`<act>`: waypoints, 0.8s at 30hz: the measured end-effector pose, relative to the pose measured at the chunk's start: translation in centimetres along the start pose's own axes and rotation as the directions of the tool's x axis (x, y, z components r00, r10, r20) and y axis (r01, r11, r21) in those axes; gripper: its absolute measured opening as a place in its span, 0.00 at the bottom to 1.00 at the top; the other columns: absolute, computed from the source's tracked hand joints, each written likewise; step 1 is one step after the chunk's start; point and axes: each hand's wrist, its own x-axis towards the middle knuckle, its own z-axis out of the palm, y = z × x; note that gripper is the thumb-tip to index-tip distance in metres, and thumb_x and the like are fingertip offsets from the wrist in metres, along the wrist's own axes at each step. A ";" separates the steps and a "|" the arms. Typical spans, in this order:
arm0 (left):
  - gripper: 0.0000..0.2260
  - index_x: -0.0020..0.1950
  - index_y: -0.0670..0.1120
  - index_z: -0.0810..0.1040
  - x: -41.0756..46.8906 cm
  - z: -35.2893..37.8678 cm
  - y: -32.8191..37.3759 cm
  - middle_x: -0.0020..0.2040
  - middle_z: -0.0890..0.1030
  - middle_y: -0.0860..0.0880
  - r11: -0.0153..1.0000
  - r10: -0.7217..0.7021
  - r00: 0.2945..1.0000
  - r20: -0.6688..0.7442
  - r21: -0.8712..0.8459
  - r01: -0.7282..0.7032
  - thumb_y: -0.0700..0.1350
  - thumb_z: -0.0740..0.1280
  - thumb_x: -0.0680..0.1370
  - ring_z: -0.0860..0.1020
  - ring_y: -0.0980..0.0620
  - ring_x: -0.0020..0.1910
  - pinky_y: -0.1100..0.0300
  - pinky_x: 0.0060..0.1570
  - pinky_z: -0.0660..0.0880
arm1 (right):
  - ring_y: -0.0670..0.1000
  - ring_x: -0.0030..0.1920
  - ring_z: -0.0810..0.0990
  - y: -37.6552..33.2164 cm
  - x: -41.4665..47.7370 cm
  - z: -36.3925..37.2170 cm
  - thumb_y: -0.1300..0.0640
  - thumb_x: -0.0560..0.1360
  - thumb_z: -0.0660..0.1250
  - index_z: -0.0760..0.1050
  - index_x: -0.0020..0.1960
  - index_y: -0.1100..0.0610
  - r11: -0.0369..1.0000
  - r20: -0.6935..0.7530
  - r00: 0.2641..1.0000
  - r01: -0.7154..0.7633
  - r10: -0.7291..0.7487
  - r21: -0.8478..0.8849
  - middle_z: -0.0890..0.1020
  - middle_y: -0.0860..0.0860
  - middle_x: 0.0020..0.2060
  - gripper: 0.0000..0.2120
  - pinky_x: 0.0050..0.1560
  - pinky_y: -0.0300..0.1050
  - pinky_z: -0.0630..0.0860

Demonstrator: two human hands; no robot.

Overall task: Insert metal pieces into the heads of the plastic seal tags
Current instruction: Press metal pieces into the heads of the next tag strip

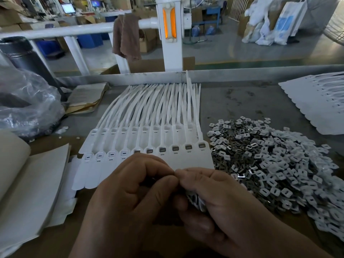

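Observation:
A joined sheet of white plastic seal tags point(149, 144) lies on the table in front of me, heads towards me and straps fanned away. Several heads on its right side show a grey metal piece point(188, 147) in the slot; those on the left show white caps. A big pile of metal pieces and white caps point(270, 155) lies to the right. My right hand point(219, 205) grips a small stack of metal pieces point(197, 201) in its curled fingers. My left hand point(130, 190) meets it fingertip to fingertip just below the sheet; what it pinches is hidden.
Another sheet of white tags point(320, 101) lies at the far right. A clear plastic bag point(28, 108) and a dark cylinder point(24, 56) stand at the left, folded brown paper point(85, 97) behind. White sheets point(28, 192) lie at the near left. A metal rail point(242, 74) borders the table's back.

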 end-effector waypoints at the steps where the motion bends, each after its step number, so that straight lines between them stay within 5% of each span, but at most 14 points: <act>1: 0.07 0.43 0.56 0.79 0.1 -0.1 0.0 0.45 0.80 0.60 0.999 -0.006 1.000 0.018 0.045 0.006 0.56 0.66 0.71 0.81 0.59 0.43 0.70 0.39 0.76 | 0.46 0.15 0.60 0.0 0.0 0.1 0.48 0.68 0.69 0.75 0.33 0.58 1.000 -0.009 1.000 0.004 -0.004 0.014 0.69 0.53 0.21 0.14 0.20 0.30 0.56; 6: 0.08 0.44 0.58 0.78 0.0 -0.7 -1.0 0.43 0.78 0.61 0.970 0.005 1.000 0.023 0.243 -0.011 0.58 0.65 0.69 0.79 0.62 0.41 0.72 0.35 0.74 | 0.46 0.16 0.61 0.4 0.2 0.2 0.54 0.78 0.65 0.78 0.33 0.55 0.997 -0.054 0.998 -0.015 0.011 -0.077 0.71 0.51 0.23 0.15 0.20 0.32 0.54; 11: 0.05 0.43 0.62 0.74 1.0 -2.6 -3.5 0.37 0.78 0.61 0.915 -0.069 0.996 -0.060 0.395 0.087 0.61 0.65 0.71 0.76 0.69 0.45 0.72 0.26 0.68 | 0.46 0.20 0.62 0.2 0.3 -0.2 0.52 0.75 0.70 0.82 0.42 0.56 0.994 -0.008 0.994 -0.109 0.109 -0.031 0.73 0.53 0.28 0.08 0.22 0.36 0.52; 16: 0.06 0.42 0.65 0.70 3.1 -3.8 -7.0 0.40 0.75 0.61 0.853 -0.225 0.973 -0.042 0.474 0.218 0.56 0.66 0.71 0.75 0.66 0.41 0.69 0.34 0.67 | 0.45 0.20 0.66 0.3 0.3 -0.2 0.52 0.73 0.67 0.82 0.44 0.56 0.991 0.118 0.984 -0.131 0.131 -0.014 0.75 0.52 0.30 0.09 0.20 0.33 0.60; 24: 0.04 0.44 0.65 0.73 3.9 -3.6 -8.3 0.43 0.76 0.62 0.835 -0.257 0.966 0.014 0.506 0.215 0.57 0.67 0.71 0.76 0.61 0.43 0.64 0.38 0.71 | 0.44 0.20 0.66 0.2 0.3 0.0 0.55 0.80 0.66 0.81 0.44 0.57 0.986 0.118 0.979 -0.165 0.168 -0.036 0.74 0.52 0.29 0.09 0.21 0.33 0.62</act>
